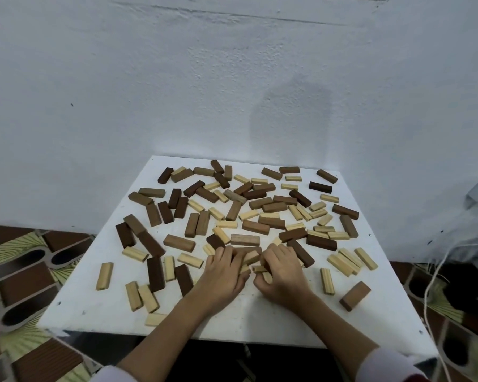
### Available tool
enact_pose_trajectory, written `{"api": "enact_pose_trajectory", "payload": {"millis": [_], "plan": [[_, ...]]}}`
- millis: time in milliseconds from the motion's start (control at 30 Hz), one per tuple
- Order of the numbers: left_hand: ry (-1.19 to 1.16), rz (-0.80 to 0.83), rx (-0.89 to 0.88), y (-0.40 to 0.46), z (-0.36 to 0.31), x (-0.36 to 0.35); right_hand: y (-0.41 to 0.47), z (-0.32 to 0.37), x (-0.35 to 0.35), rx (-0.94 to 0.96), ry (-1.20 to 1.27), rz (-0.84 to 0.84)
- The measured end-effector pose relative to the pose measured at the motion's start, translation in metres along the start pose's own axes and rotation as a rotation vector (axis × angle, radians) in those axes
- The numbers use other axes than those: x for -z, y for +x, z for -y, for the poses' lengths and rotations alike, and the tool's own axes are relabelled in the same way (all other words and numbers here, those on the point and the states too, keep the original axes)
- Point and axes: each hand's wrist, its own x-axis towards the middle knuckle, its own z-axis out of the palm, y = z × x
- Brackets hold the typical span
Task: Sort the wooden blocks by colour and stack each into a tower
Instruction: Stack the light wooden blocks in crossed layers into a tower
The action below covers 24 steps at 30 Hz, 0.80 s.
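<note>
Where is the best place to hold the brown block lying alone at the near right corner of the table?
Grip the brown block across its two long side faces, near mid-length, coming from above. It lies flat and apart from other blocks, so both sides look free for fingers.

You have one white worktop (260, 312) carrying scattered wooden blocks in three shades: roughly forty pale blocks (104, 275), about twenty mid-brown blocks (355, 295), about twenty dark brown blocks (155, 274). Several are hidden under your two hands; exact totals unclear.
</note>
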Motion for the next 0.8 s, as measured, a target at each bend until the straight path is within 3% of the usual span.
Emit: {"api": "enact_pose_trajectory", "payload": {"millis": [267,467,533,633,800], "plan": [[-0.124,-0.029,0.023,-0.001,0.001,0.003,0.009,0.001,-0.002,0.036,-0.058,-0.057],[-0.166,-0.142,0.054,0.016,0.008,0.018,0.026,-0.009,-0.01,-0.014,-0.076,-0.064],[-0.171,-0.188,0.106,0.032,0.014,0.022,0.044,-0.01,-0.011,-0.13,-0.018,-0.054],[-0.151,-0.238,0.15,0.062,0.025,0.026,0.083,-0.015,-0.015,-0.448,0.062,-0.015],[-0.095,-0.205,0.146,0.116,0.027,0.044,0.149,-0.039,-0.022,-0.818,0.165,-0.041]]}}
